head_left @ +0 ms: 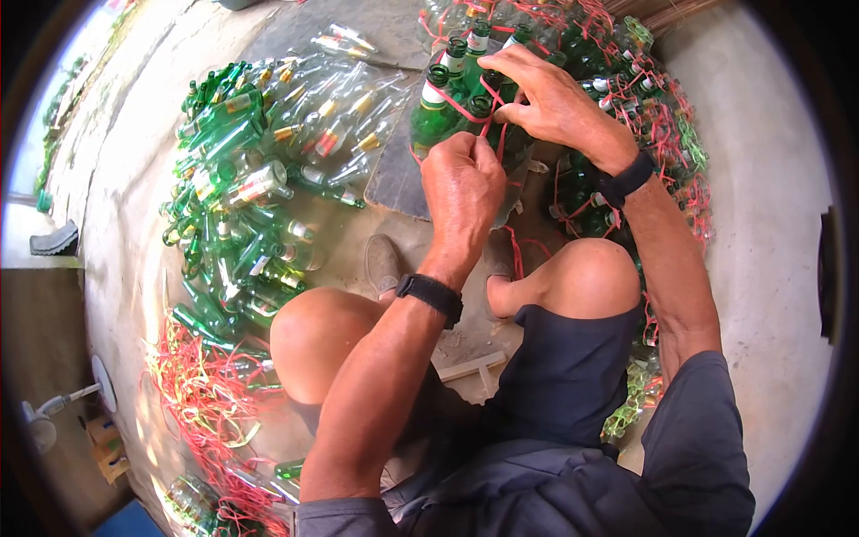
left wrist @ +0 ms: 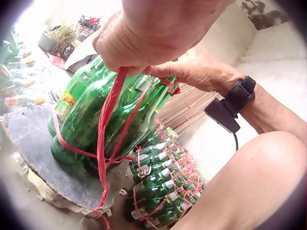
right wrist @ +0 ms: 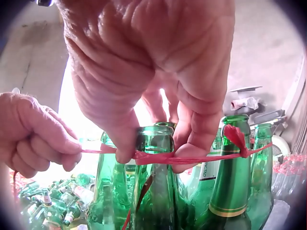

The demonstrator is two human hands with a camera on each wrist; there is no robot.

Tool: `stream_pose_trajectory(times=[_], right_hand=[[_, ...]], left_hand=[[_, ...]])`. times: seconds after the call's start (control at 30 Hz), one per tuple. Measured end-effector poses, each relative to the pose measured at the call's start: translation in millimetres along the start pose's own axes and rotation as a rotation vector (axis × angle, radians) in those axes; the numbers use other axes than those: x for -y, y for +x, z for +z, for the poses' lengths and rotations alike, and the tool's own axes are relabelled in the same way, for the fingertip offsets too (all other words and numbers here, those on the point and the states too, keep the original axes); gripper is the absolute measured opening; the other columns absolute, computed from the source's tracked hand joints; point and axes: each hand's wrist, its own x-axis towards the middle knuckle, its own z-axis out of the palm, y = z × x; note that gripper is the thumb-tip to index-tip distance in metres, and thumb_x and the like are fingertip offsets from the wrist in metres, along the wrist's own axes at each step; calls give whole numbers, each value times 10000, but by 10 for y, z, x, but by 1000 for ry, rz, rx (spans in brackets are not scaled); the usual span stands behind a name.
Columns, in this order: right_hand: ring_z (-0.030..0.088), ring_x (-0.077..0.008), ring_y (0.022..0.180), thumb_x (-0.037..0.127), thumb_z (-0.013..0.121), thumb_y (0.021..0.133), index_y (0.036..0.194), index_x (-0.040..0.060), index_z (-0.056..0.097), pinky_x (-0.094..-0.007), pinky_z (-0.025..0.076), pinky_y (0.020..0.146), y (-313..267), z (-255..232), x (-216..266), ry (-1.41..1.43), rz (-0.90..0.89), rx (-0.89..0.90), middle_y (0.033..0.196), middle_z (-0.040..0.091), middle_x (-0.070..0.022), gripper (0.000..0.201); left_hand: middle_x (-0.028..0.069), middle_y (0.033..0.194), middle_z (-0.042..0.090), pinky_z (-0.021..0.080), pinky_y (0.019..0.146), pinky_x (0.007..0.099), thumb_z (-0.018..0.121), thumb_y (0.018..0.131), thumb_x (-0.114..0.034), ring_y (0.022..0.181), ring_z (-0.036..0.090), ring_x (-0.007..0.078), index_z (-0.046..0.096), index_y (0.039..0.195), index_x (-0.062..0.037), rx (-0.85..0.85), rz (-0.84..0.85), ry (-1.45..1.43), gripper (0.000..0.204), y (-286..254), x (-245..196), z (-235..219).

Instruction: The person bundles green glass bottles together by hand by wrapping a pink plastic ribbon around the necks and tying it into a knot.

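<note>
Cluster of green bottles (head_left: 436, 121) stands upright on a dark flat slab (head_left: 398, 182), in front of the seated person. Red strap (left wrist: 110, 108) runs across the necks; another length circles the bottles low down. Left hand (head_left: 463, 186), near side of the cluster: fingers curled, clamped on the strap. Right hand (head_left: 557, 100), over the cluster: thumb and fingers astride one bottle neck (right wrist: 154, 143), gripping it where the strap crosses. Hands near each other, not touching. Dark band on each wrist.

Left of slab: loose green bottles (head_left: 237, 201) heaped on their sides, clear bottles (head_left: 340, 112) beyond. Below these, tangled red strapping (head_left: 197, 385). Right: more bottles bound in strapping (head_left: 662, 152). Far left, a white fan (head_left: 103, 385).
</note>
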Motion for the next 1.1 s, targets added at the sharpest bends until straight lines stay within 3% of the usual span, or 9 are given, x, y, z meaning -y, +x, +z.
stream_pose_trajectory(times=[0.07,0.27,0.3,0.43,0.57,0.8,0.97,1.03,1.1], right_hand=[[631,-379,1220,93,813,784,1380,-7,603,-442,530,1022,-10,23,-23,5,4,-11,1315,631,-172,639],[633,-373,1241,81,816,765,1385,11,614,-434,528,1049,-31,87,-65,68,-18,-72,1335,633,-164,656],[633,-373,1243,76,817,761,1389,16,614,-433,528,1052,-38,93,-54,88,-9,-75,1338,633,-161,663],[632,-375,1247,72,826,756,1391,28,618,-433,527,1059,-62,88,-38,148,41,-78,1334,634,-158,670],[631,-373,1251,86,841,762,1385,35,625,-432,525,1064,-64,147,-93,142,17,-114,1324,637,-156,661],[641,-359,1240,115,857,766,1367,47,645,-431,533,1047,-71,97,-45,169,46,-93,1293,646,-146,641],[646,-358,1232,120,853,766,1367,53,647,-436,534,1041,-82,126,-73,180,39,-110,1280,650,-141,639],[648,-359,1229,118,844,771,1367,58,649,-438,534,1041,-86,150,-92,172,30,-128,1285,649,-140,630],[648,-359,1227,119,842,773,1369,59,647,-438,533,1043,-87,153,-92,169,30,-125,1286,648,-139,629]], left_hand=[[290,711,629,525,671,485,630,943,-158,649,664,433,664,801,71,3,94,106,271,4,9,-9],[282,765,668,544,700,554,656,912,-150,785,683,495,714,796,3,114,259,335,201,234,-104,-143],[277,745,655,540,686,493,644,909,-129,731,691,463,704,825,32,112,329,347,192,286,-118,-164],[257,740,666,548,668,460,639,894,-123,707,706,425,730,835,3,161,437,427,166,490,-183,-183],[248,743,676,550,650,524,688,843,-127,740,689,473,712,777,-29,190,514,385,120,692,-247,-131],[256,765,683,561,675,512,672,859,-159,751,694,476,733,785,-32,223,504,474,159,977,-230,-102],[270,801,688,568,730,500,663,844,-169,789,703,471,765,856,-18,269,382,518,184,1114,-192,-102],[162,689,697,531,621,372,706,883,-159,587,649,186,801,923,-19,298,352,550,174,1149,-174,-123],[159,705,714,537,633,373,713,883,-162,605,663,188,809,939,-22,316,339,537,179,1169,-162,-187]])
